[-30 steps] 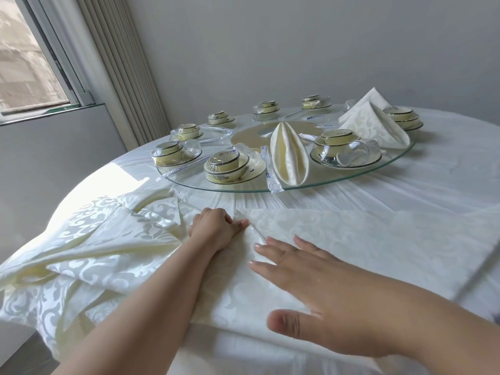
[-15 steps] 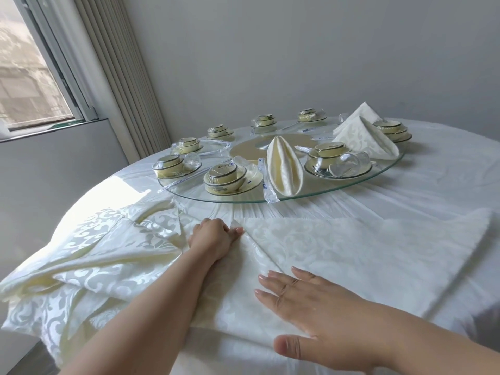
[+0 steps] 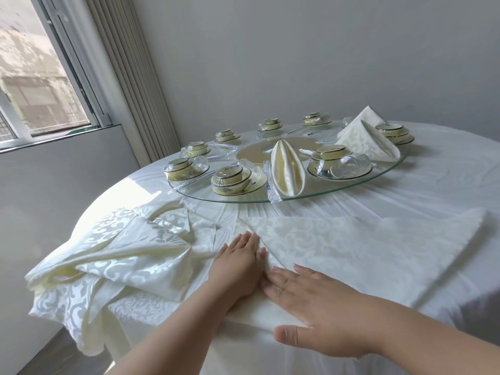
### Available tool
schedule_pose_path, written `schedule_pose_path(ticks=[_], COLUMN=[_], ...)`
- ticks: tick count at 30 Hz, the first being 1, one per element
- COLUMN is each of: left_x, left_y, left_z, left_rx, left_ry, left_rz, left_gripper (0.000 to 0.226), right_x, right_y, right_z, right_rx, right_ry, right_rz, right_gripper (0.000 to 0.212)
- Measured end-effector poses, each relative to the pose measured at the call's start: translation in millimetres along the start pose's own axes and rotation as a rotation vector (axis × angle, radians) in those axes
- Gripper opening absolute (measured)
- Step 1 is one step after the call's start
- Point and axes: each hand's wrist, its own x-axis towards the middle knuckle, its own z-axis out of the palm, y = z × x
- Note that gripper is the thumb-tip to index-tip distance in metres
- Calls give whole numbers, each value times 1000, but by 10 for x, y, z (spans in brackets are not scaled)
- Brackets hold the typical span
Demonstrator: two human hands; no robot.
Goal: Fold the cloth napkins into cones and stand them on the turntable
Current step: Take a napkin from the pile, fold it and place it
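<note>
A cream damask napkin (image 3: 359,247) lies folded flat on the near part of the round table. My left hand (image 3: 239,266) lies flat on its left end with straight fingers. Beside it, my right hand (image 3: 316,301) presses flat on the napkin's near edge, thumb out toward me. The glass turntable (image 3: 389,171) sits beyond. On it stand a rolled cream napkin (image 3: 286,169) near the front rim and two cone-folded white napkins (image 3: 365,139) at the back right.
A heap of unfolded cream napkins (image 3: 113,253) hangs over the table's left edge. Several wrapped bowl-and-saucer sets (image 3: 232,180), a glass (image 3: 351,165) on its side and wrapped chopsticks (image 3: 270,182) ring the turntable. A window and wall lie left.
My left hand has uncurled from a loose fist and now lies flat. My right hand slid left until it lies next to the left hand. The view tilted down slightly.
</note>
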Motion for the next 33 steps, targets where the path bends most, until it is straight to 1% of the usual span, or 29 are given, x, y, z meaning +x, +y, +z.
schedule_pose_path(ticks=[1,2,3,4,6,8,10,11,12,13,14,15,16,18,19,20,23,25,28,30,33], left_x=[20,37,53,68,117,147,136,108,71,38,11,-6,-10,-12,-12,-14,-10,-4,0,3,6], left_y=[6,21,36,49,60,66,75,78,78,80,81,83,83,88,91,91,79,77,76,75,75], left_z=[-1,-4,-11,-26,-74,-130,-138,-119,-88,-62,-45,-38,-36,-49,-53,-51,-34,-23,-5,1,0], left_rx=[12,16,21,26,39,51,52,60,68,73,77,77,75,75,76,76,76,69,67,67,73], left_ry=[-23,-46,-70,-97,-153,-212,-227,-204,-163,-118,-84,-65,-58,-54,-47,-39,-29,-26,-14,-7,-8], left_rz=[-25,-42,-52,-65,-91,-113,-114,-109,-102,-93,-88,-85,-85,-87,-87,-86,-87,-91,-88,-89,-90], left_gripper=[55,58,60,62,65,69,75,80,83,87,89,91,91,92,92,92,92,91,91,92,92], right_x=[-46,-95,-153,-212,-296,-313,-351,-392,-457,-492,-497,-500,-450,-238,-96,36,352,455,424,283,-57], right_y=[-9,-9,3,18,111,189,278,271,235,223,263,339,469,862,1040,1198,1560,1690,1847,1961,2045], right_z=[6,23,69,122,271,448,536,501,366,194,33,-120,-248,-443,-503,-559,-615,-657,-719,-753,-800], right_rx=[-17,-55,-109,-133,-156,-163,-58,-40,-1,116,252,407,509,507,463,423,348,299,324,314,317], right_ry=[1,65,181,219,255,252,251,217,141,89,113,119,172,383,445,447,215,60,-126,-175,-166], right_rz=[-7,-25,-51,-14,28,-8,5,12,35,37,25,74,127,306,401,479,639,687,745,759,767], right_gripper=[85,82,76,70,65,64,61,56,51,55,66,71,65,32,25,25,44,50,56,54,42])
